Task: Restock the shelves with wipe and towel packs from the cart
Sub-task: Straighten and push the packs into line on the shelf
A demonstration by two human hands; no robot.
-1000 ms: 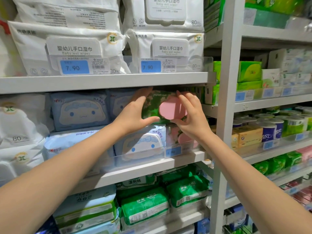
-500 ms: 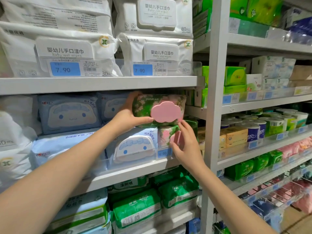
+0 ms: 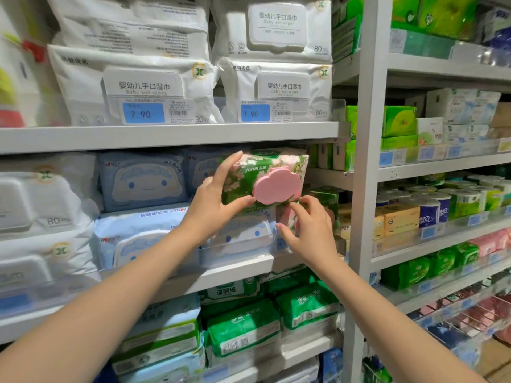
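Note:
A green floral wipe pack with a pink cloud-shaped lid sits high in the middle shelf bay, at its right end. My left hand grips its left end, fingers on top and thumb under the lid. Below it stands a second floral pack, mostly hidden. My right hand touches that lower pack's front with its fingers spread and lightly bent. The middle shelf carries both packs beside blue cartoon-face wipe packs. No cart is in view.
White baby wipe packs fill the top shelf behind blue price tags. Green wipe packs lie on the shelf below. A grey upright post divides this bay from the right bay of tissue boxes and toilet rolls.
My right hand left the upper pack's right end and dropped to the lower floral pack. My left hand keeps hold of the upper pack, which sits slightly higher and tilted.

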